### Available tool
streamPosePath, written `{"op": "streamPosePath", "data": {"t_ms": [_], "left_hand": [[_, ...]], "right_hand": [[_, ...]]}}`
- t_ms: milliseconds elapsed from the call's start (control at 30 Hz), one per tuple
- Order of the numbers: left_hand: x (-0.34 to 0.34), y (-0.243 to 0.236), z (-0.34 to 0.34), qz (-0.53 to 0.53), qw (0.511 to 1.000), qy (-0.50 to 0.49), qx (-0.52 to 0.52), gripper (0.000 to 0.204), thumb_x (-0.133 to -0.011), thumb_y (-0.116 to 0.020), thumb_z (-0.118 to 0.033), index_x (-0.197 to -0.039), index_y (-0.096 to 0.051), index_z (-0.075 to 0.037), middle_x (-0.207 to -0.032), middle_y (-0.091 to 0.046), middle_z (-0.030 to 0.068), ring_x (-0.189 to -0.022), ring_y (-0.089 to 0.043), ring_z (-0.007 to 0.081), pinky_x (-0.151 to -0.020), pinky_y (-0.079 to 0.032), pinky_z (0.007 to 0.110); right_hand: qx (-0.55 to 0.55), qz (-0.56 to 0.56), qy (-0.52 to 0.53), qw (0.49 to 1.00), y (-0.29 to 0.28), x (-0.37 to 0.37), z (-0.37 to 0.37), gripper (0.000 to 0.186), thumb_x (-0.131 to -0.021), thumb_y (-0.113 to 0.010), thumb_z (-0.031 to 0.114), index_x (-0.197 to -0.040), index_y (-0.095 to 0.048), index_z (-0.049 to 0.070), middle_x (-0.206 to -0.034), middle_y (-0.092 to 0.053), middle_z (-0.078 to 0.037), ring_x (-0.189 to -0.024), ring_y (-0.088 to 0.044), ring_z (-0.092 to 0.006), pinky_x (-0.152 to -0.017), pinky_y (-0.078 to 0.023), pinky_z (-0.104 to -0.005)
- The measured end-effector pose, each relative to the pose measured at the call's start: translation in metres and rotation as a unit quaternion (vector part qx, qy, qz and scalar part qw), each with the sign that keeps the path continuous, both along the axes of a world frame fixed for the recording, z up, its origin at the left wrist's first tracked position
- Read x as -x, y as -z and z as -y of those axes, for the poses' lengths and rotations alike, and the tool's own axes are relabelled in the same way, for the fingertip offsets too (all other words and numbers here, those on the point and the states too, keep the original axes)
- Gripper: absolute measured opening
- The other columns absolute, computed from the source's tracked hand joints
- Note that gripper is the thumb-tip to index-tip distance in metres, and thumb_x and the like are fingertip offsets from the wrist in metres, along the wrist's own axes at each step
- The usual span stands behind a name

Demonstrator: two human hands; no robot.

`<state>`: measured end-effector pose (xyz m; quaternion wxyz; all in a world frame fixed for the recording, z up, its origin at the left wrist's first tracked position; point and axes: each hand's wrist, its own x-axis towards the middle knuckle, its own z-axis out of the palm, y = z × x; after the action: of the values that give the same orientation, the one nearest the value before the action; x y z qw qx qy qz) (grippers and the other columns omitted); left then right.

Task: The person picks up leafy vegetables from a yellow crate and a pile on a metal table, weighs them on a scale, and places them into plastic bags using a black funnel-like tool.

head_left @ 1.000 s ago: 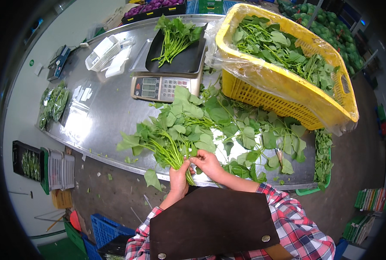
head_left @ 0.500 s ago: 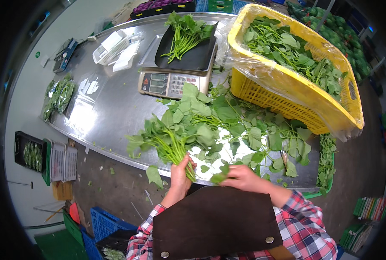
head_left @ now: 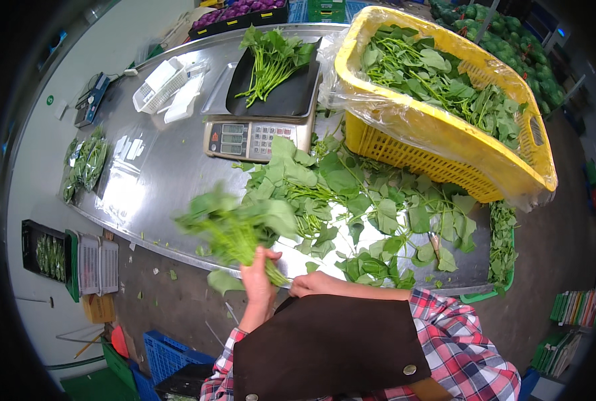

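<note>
My left hand [head_left: 259, 284] is wrapped round the stems of a bunch of leafy greens [head_left: 229, 230]. Its leaves point up and left, over the near edge of the steel table [head_left: 157, 194], and are blurred by motion. Right beside the stem ends, my right hand [head_left: 315, 285] has its fingers closed; whatever they pinch, if anything, is hidden. Loose leafy stems [head_left: 351, 190] lie spread on the table beyond both hands. Behind them stands a digital scale [head_left: 261, 139], with another bunch of greens [head_left: 270, 70] on its black pan [head_left: 291, 103].
A yellow plastic crate [head_left: 418, 113], lined with clear film and full of greens, stands at the right. White trays [head_left: 161, 87] and bagged greens [head_left: 87, 160] lie on the table's left side. Purple vegetables [head_left: 241, 12] fill a black crate at the back.
My left hand has moved slightly left with the bunch. My right hand has come left, close to the stem ends, and the leaf it held is no longer visible in it.
</note>
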<state>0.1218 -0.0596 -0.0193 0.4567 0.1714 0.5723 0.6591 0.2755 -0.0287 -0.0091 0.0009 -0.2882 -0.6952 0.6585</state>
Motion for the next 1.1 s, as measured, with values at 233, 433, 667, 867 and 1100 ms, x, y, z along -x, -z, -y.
{"op": "streamPosePath", "data": {"t_ms": [233, 433, 667, 867, 1100], "left_hand": [[0.018, 0.031, 0.032, 0.167, 0.973, 0.093, 0.127, 0.014, -0.083, -0.057, -0.013, -0.076, -0.049, -0.004, -0.061, -0.045, 0.0018, -0.050, -0.043, 0.0111, -0.047, -0.039, 0.026], [0.015, 0.006, 0.037, 0.356, 0.925, 0.102, 0.081, 0.010, -0.083, -0.055, -0.015, -0.086, -0.049, -0.007, -0.057, -0.039, -0.0020, -0.053, -0.037, 0.0105, -0.052, -0.034, 0.026], [0.005, -0.001, 0.002, 0.336, 0.934, 0.120, 0.002, 0.023, -0.081, -0.058, -0.014, -0.100, -0.051, -0.003, -0.061, -0.045, 0.0008, -0.055, -0.040, 0.0109, -0.059, -0.036, 0.027], [-0.033, 0.026, -0.045, 0.175, 0.970, 0.156, 0.057, 0.020, -0.079, -0.063, -0.012, -0.091, -0.056, 0.002, -0.082, -0.062, 0.0124, -0.060, -0.055, 0.0134, -0.059, -0.047, 0.027], [-0.053, -0.007, -0.046, 0.213, 0.915, 0.292, 0.179, 0.016, -0.080, -0.063, -0.012, -0.090, -0.060, 0.001, -0.079, -0.061, 0.0067, -0.068, -0.057, 0.0128, -0.057, -0.044, 0.024]], "right_hand": [[-0.444, 0.152, 0.274, 0.839, 0.050, -0.028, -0.107, 0.013, -0.077, -0.049, 0.013, -0.084, -0.054, 0.003, -0.083, -0.055, -0.017, -0.077, -0.057, -0.0333, -0.065, -0.047, -0.0427], [-0.271, 0.027, 0.340, 0.900, 0.025, -0.047, -0.146, 0.012, -0.072, -0.062, 0.011, -0.080, -0.059, 0.003, -0.076, -0.060, -0.013, -0.067, -0.058, -0.0257, -0.062, -0.046, -0.0350], [-0.005, -0.073, 0.382, 0.921, 0.007, -0.063, -0.121, 0.012, -0.079, -0.062, 0.011, -0.086, -0.060, 0.001, -0.066, -0.057, -0.001, -0.052, -0.046, -0.0051, -0.047, -0.039, -0.0209], [-0.358, -0.097, 0.188, 0.910, 0.000, -0.056, -0.067, 0.017, -0.077, -0.059, 0.008, -0.093, -0.060, 0.003, -0.085, -0.063, -0.012, -0.075, -0.061, -0.0243, -0.070, -0.048, -0.0304], [-0.445, -0.192, 0.042, 0.874, -0.002, -0.056, -0.038, 0.017, -0.061, -0.058, -0.005, -0.074, -0.050, 0.003, -0.076, -0.049, -0.008, -0.081, -0.052, -0.0262, -0.070, -0.046, -0.0340]]}}
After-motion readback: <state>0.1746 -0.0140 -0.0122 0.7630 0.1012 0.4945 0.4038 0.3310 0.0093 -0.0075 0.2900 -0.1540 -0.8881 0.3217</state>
